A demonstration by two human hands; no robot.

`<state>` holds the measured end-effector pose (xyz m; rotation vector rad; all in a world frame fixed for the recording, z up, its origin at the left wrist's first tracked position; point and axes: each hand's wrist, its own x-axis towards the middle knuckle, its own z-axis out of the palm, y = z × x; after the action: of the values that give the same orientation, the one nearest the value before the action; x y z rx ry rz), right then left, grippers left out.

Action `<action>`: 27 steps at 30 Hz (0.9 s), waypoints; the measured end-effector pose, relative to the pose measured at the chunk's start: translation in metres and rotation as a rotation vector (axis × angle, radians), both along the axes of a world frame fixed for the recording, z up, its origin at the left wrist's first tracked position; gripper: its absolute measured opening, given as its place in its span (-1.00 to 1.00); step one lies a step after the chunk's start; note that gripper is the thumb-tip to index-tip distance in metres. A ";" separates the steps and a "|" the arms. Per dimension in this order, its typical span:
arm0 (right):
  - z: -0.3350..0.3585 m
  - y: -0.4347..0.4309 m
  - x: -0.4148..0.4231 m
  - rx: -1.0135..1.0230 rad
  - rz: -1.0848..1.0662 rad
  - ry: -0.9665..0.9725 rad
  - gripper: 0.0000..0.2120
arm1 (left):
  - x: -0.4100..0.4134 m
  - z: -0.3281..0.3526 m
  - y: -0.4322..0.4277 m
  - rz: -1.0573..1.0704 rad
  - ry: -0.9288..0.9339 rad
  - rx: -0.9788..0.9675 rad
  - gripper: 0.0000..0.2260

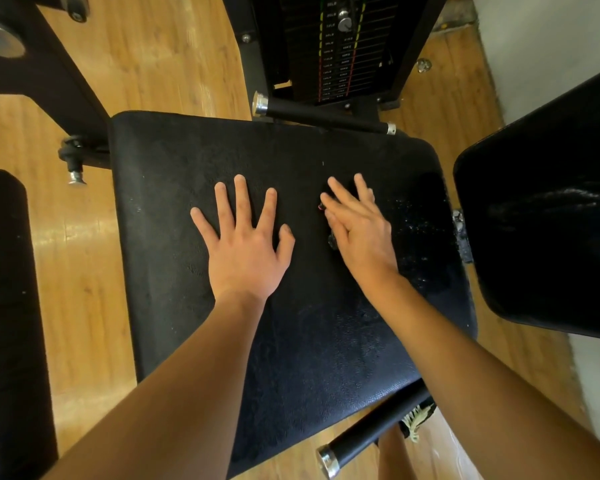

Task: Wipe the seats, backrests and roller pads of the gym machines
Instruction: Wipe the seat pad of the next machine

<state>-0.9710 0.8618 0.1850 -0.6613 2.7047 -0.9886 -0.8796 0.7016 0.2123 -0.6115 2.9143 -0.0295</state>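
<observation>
Most of the view is wooden floor (84, 271), and it shows as open strips to the left of the fingers and, more narrowly, beyond them. One black seat (291, 341) fills the middle, a broad pad with rounded corners; its far edge lies well beyond the fingertips and its left edge is well apart from the left little finger. To the right of the right fingers a second black pad (551, 202) stands just beside the seat, with only a thin gap between their edges. A third dark pad (4, 306) sits far to the left, across a strip of floor. Beyond the fingertips rises a weight stack (333, 46), and a short bar (326, 116) with metal end caps lies just past the seat's far edge. Another bar (371, 431) juts out under the near edge, behind the wrists.

The left hand (246, 251) lies flat on the seat, fingers straight and spread, gripping nothing. The right hand (361, 233) rests just beside it, fingers straight and close together, pressing down on a small dark thing (333, 242) that I cannot identify. A wet, speckled patch (416, 237) glistens on the seat just right of the right fingers.
</observation>
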 end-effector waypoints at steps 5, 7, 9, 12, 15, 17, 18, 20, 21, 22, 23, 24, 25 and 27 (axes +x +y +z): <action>0.005 -0.013 -0.022 0.030 0.041 -0.045 -0.69 | -0.001 0.000 0.000 0.004 0.003 0.003 -0.43; 0.009 -0.024 -0.039 0.059 0.028 -0.074 -0.67 | 0.000 0.000 0.000 0.003 0.004 -0.003 -0.43; 0.012 -0.032 -0.050 0.074 0.007 -0.089 -0.66 | 0.000 0.000 0.001 -0.001 0.005 -0.002 -0.43; 0.013 -0.029 -0.041 0.061 -0.011 -0.105 -0.65 | 0.000 0.000 0.000 -0.003 0.003 -0.002 -0.43; 0.010 -0.013 -0.009 0.029 0.001 -0.056 -0.67 | 0.000 -0.001 0.000 -0.006 0.003 -0.004 -0.44; 0.004 -0.005 0.007 0.022 0.015 -0.013 -0.69 | 0.000 -0.001 0.000 -0.008 0.006 -0.002 -0.44; 0.002 -0.004 0.008 0.020 0.020 -0.011 -0.70 | 0.000 0.000 0.000 -0.006 0.004 -0.002 -0.43; 0.003 -0.007 0.000 0.015 0.030 -0.026 -0.71 | 0.000 0.000 0.000 -0.003 -0.002 0.002 -0.43; 0.005 -0.011 -0.007 0.020 0.038 -0.039 -0.71 | 0.000 0.000 0.000 -0.002 -0.003 0.002 -0.43; 0.006 -0.016 -0.015 0.034 0.045 -0.051 -0.70 | 0.000 0.000 0.000 -0.002 -0.003 0.000 -0.43; 0.008 -0.022 -0.024 0.053 0.050 -0.062 -0.69 | 0.000 0.000 0.000 0.000 -0.004 -0.003 -0.43; 0.009 -0.026 -0.033 0.073 0.051 -0.070 -0.67 | 0.000 0.000 0.000 0.000 -0.003 -0.005 -0.43; 0.010 -0.030 -0.039 0.086 0.049 -0.072 -0.67 | 0.000 -0.001 0.000 0.000 -0.001 -0.007 -0.43; 0.010 -0.033 -0.042 0.092 0.031 -0.061 -0.66 | -0.001 -0.001 0.000 -0.002 0.000 -0.002 -0.43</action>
<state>-1.0129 0.8289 0.1953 -0.6434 2.6598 -0.8567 -0.8808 0.7019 0.2118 -0.6090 2.9157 -0.0331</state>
